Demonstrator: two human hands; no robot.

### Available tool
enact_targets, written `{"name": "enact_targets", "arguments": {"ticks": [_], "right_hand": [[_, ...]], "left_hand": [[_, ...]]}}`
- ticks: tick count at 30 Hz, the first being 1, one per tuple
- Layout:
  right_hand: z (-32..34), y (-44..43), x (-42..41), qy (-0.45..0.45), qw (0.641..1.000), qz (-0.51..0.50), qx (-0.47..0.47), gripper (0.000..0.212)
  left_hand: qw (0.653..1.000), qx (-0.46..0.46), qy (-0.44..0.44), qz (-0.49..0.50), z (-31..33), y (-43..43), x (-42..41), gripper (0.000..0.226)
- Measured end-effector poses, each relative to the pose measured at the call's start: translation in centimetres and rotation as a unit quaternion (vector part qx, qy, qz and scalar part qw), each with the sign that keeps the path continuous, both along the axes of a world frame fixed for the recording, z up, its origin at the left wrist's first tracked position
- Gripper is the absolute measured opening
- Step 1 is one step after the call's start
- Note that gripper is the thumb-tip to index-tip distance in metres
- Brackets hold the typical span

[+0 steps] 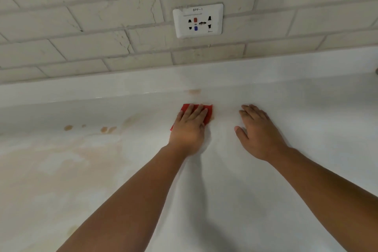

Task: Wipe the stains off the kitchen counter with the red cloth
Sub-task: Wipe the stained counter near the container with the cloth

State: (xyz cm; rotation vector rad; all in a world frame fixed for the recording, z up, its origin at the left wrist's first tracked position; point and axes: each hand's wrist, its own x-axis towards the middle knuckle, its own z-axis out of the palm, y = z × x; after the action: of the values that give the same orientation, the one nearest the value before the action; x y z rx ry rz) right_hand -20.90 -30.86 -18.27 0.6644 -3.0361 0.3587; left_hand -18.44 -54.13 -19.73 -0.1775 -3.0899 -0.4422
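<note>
My left hand (189,129), fingers flat, presses the red cloth (207,112) on the kitchen counter (225,190); my right hand (258,135) rests open at its 3 o'clock; best to press evenly, sweeping to the brown stain (194,91) at 12 o'clock, then the spots (108,129) at 9 o'clock.

On the counter (225,190), cloth (207,115) under the left hand (189,131), right hand (258,133) beside; stains (68,128) apparently leftward.

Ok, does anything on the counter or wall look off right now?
Yes: brown spots sit on the counter left of the red cloth, a pale brown smear spreads in front of them, and another stain lies behind the cloth. Some wall tiles look cracked.
</note>
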Motion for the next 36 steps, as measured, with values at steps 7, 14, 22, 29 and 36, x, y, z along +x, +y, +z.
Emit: {"name": "enact_targets", "arguments": {"ticks": [7,14,22,29,36], "right_hand": [[0.2,-0.1,-0.7,0.000,1.000,0.001,0.005,0.076],[0.0,-0.9,-1.2,-0.005,1.000,0.002,-0.010,0.070],[-0.2,0.0,-2.3,0.004,1.000,0.007,-0.021,0.079],[0.1,1.9,-2.0,0.011,0.999,-0.006,-0.041,0.074],[0.4,4.1,-1.6,0.013,0.999,-0.006,-0.039,0.071]], "left_hand": [[0.995,0.013,0.064,-0.074,-1.2,-8.4,3.2,0.051],[0.978,0.088,0.087,0.168,0.0,-6.9,1.1,0.042],[0.983,0.053,0.042,0.168,0.4,-6.1,-3.0,0.050],[0.995,0.062,0.026,0.072,1.0,0.3,-7.9,0.050],[0.994,0.083,-0.017,-0.073,0.8,4.4,-8.2,0.049]]}}
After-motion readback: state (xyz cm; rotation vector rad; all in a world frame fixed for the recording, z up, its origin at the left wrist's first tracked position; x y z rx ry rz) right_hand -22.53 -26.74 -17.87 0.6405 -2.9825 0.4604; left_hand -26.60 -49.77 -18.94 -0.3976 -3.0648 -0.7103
